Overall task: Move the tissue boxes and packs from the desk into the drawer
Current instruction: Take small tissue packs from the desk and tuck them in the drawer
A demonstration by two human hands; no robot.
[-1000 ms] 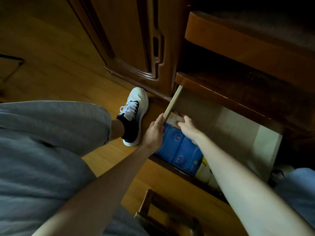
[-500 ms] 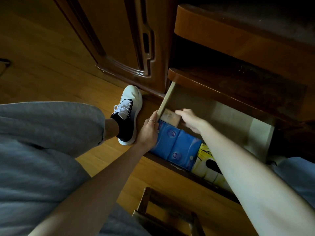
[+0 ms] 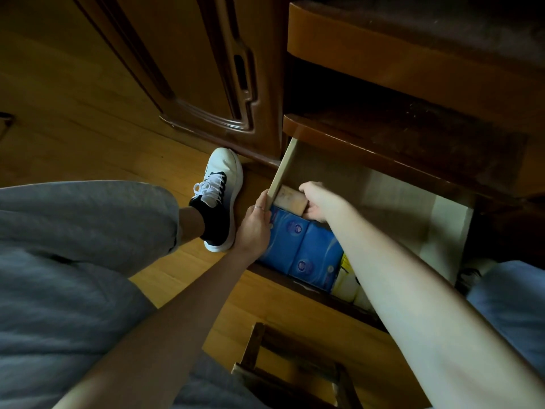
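The pale wooden drawer (image 3: 283, 169) stands pulled out at floor level under the desk. Inside it lie blue tissue packs (image 3: 303, 249) and a yellow-and-white pack (image 3: 346, 278), partly hidden by my right arm. A small tan tissue box (image 3: 290, 199) sits in the drawer's far left corner. My right hand (image 3: 320, 202) is closed on that box's right end. My left hand (image 3: 253, 227) grips the drawer's left side wall, fingers curled over its top edge.
A dark wooden cabinet door (image 3: 206, 69) stands at the left of the drawer. My white and black shoe (image 3: 219, 196) rests on the wood floor beside the drawer. A wooden stool frame (image 3: 289, 370) is below my arms. Desk shelves (image 3: 413, 143) overhang the drawer.
My right hand lifted off the tan box half a second ago and has come back down, closing on its right end. My left hand stayed on the drawer wall.
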